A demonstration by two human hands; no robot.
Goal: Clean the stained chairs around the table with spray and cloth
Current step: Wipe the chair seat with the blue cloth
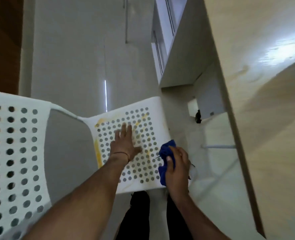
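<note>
— On the white perforated plastic chair seat (158, 118), how far along?
— Hardly begun, judging by the yellow smears (97, 150) down the edge nearest the back and across the holes. No wiped patch to point to.
— And the hands?
— Pressing flat on the seat's middle with the left hand (126, 144), fingers straight and close together, thumb out. Gripping a bunched dark blue cloth (167, 148) with the right hand (178, 168), fingers curled round it, at the seat's near right edge. Touching the seat or just above it; cannot tell which.
— And the spray?
— Nowhere in view; cannot say whether applied.
— Left to do?
— Probably wiping this whole seat, then checking the holed white backrest (13, 153) at left, then any other chairs, none in view.
— Surroundings?
— Glossy pale grey floor tiles (74, 58) underneath, a pale wood-grain worktop (264, 110) close on the right, white cabinets with long bar handles (158, 54) beyond. Blurred throughout.
</note>
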